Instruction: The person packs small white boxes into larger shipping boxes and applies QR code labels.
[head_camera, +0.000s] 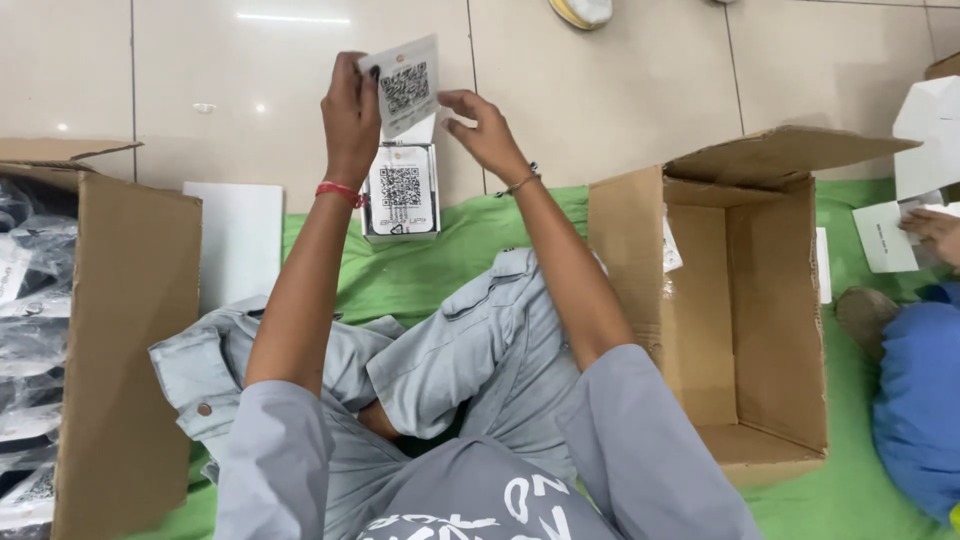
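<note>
Card (405, 88) with a square code, held up over a small white box (400, 192).
Left hand (350, 115) pinches the card's left edge; right hand (487, 130) sits just beside it, fingers loose, gripping nothing. Underneath lie a green cloth (440, 250) and an open cardboard box (745, 300) at right.

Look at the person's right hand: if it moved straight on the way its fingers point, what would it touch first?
The right hand points left toward the white card held up by the left hand. It would probably meet that card's edge first, though depth is hard to judge.
</note>
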